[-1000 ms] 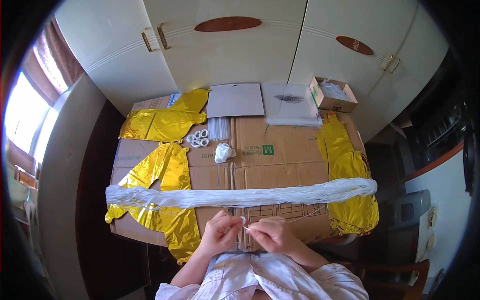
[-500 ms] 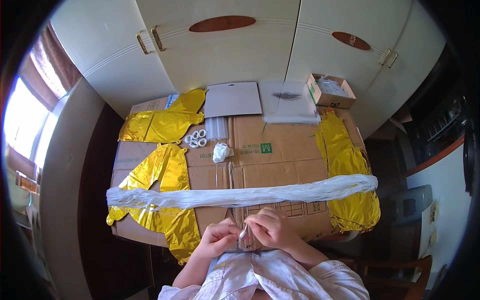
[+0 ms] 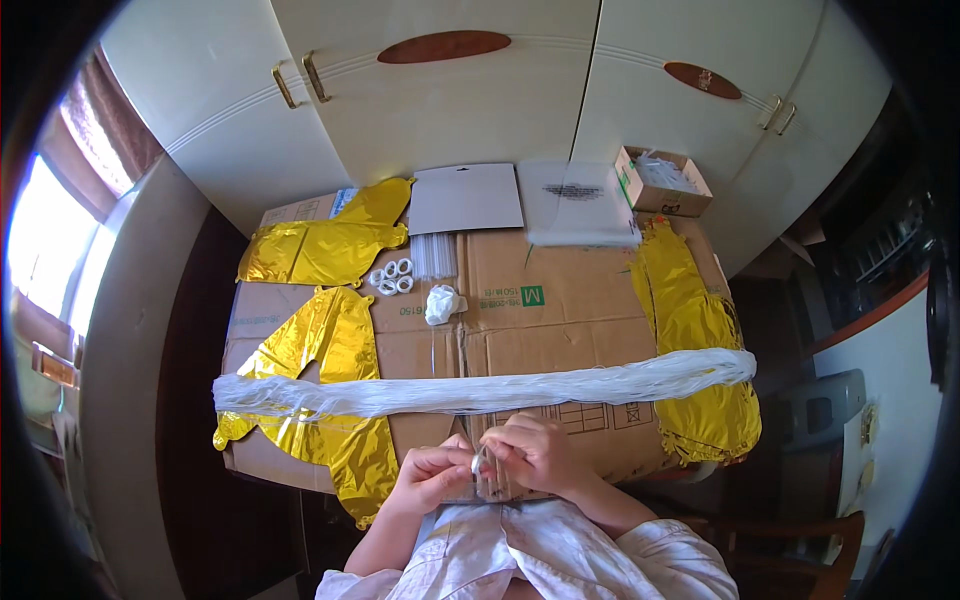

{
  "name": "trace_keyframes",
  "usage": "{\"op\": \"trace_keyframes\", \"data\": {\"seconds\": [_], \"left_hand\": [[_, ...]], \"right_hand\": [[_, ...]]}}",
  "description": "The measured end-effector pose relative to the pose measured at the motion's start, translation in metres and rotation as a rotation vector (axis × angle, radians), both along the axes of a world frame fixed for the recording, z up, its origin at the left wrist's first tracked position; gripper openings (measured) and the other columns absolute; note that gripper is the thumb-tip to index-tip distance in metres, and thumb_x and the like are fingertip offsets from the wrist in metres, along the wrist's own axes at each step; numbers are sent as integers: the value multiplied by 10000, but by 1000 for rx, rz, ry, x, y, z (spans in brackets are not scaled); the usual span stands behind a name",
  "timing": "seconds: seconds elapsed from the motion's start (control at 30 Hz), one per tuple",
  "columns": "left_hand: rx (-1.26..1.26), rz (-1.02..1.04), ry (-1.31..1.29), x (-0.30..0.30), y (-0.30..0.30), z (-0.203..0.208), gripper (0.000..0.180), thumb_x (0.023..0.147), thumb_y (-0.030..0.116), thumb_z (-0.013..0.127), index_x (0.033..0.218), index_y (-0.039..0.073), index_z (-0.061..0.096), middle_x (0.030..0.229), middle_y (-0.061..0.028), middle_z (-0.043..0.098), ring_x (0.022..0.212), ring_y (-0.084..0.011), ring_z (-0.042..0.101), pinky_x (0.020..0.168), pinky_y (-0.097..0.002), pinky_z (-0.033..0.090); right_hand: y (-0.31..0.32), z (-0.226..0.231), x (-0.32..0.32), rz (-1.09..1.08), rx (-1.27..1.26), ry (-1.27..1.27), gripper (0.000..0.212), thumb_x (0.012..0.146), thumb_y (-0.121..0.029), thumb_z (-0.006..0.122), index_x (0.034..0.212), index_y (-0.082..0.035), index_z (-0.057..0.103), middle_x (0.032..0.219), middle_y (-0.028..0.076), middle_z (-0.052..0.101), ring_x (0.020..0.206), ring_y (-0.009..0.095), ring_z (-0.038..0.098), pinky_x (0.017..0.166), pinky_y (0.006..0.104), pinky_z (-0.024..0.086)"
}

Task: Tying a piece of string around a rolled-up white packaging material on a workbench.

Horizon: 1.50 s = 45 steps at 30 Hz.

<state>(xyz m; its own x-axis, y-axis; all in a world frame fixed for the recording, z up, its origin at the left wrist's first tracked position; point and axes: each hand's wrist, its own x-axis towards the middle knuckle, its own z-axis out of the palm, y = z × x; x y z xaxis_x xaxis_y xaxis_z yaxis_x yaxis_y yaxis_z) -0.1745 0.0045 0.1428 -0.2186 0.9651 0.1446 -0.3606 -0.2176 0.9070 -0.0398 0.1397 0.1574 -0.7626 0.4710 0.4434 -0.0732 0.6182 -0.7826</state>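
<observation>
At the table's near edge, my left hand (image 3: 436, 474) and my right hand (image 3: 530, 454) are close together with their fingers pinched. Between the fingertips is a small white coil (image 3: 478, 464) of ribbon, its loop standing upright. Just below it, a clear plastic piece (image 3: 493, 486) shows against the cardboard, though its shape is hard to make out. A long hank of white strands (image 3: 480, 393) stretches across the cardboard beyond my hands. Farther off lie several similar white rings (image 3: 390, 277) and a crumpled white wad (image 3: 443, 304).
Gold foil balloons lie at left, one flat piece (image 3: 350, 400) nearer and another (image 3: 325, 245) behind, with a gold foil stack (image 3: 695, 340) at right. At the back are a grey board (image 3: 467, 198), clear tubes (image 3: 433, 256), a clear plastic bag (image 3: 580, 205) and an open box (image 3: 662, 182).
The white coil has turned, so its loop shows more openly between my fingers. My right hand has shifted slightly left, closer to my left hand.
</observation>
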Motion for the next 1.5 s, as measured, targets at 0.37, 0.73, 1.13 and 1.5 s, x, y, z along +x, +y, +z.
{"op": "trace_keyframes", "data": {"seconds": [0.37, 0.73, 1.13, 1.5], "left_hand": [[-136, 255, 415, 6, 9, 4, 186, 776, -60, 588, 941, -27, 667, 767, -42, 606, 717, -122, 491, 669, -252, 401], [-229, 58, 44, 12, 6, 1, 121, 833, 15, 598, 926, -24, 665, 787, -37, 588, 723, -102, 518, 672, -230, 416], [-223, 332, 51, 14, 17, -6, 179, 835, -51, 554, 993, -47, 638, 908, -95, 638, 846, -143, 589, 815, -268, 452], [-296, 306, 458, 14, 12, -5, 220, 808, -95, 546, 991, -26, 647, 736, 1, 516, 692, -61, 472, 629, -182, 380]], "right_hand": [[-4, 11, 6, -64, 237, 142, 175, 694, -63, 694, 860, -108, 662, 673, 1, 564, 581, 157, 546, 506, 285, 446], [9, -10, -3, -21, -65, 89, 132, 729, -33, 691, 852, -49, 648, 740, 49, 607, 629, 182, 572, 559, 279, 464], [-14, -7, 5, -144, 319, -23, 142, 692, -72, 707, 809, -84, 628, 684, 17, 574, 589, 178, 546, 528, 285, 446], [-1, 0, 1, -134, 505, 101, 140, 703, -152, 717, 791, -112, 616, 714, -34, 550, 656, 131, 531, 562, 261, 439]]}}
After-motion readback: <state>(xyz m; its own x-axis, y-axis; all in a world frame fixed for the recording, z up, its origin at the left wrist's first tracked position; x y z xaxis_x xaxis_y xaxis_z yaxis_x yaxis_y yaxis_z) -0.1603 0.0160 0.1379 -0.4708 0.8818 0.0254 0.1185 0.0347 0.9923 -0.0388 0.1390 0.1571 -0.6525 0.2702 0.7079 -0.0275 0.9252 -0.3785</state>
